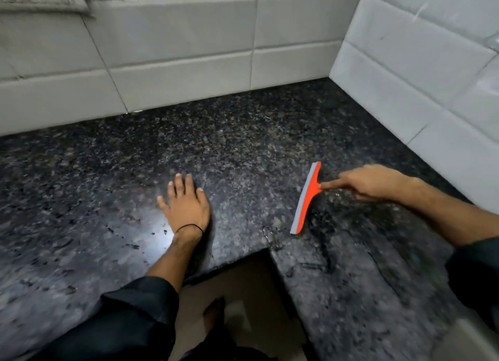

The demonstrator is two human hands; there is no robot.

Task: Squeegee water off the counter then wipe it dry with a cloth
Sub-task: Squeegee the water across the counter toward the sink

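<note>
Squeegee [306,198]: orange body with a grey rubber blade, standing on the right part of the counter [243,133], a little in from the inner corner of the front edge, where the counter turns round the cut-out. The blade is running from the far end, nearer the right wall, down toward that front corner, and its edge is resting on the stone.

You are gripping the squeegee's handle with your right hand [370,182]. The fingers are curling around the handle and the forefinger is stretching along it toward the blade. The handle itself is lying under your hand, so its shape cannot be confirmed.

Your left hand [186,201] is lying flat on the counter, palm down, fingers spread and extended, holding nothing. It is sitting near the front edge, left of the cut-out and well apart from the squeegee. A thin black band [189,227] is circling that wrist.

Water is showing as a bright sheen on the stone just left of your left wrist, with small dark droplets scattered in it. Near the lower end of the blade a thin wet trail appears to be lying on the surface, though motion blur is making this uncertain.

White wall tiles [175,61] are lining the back and right edges of the counter.
</note>
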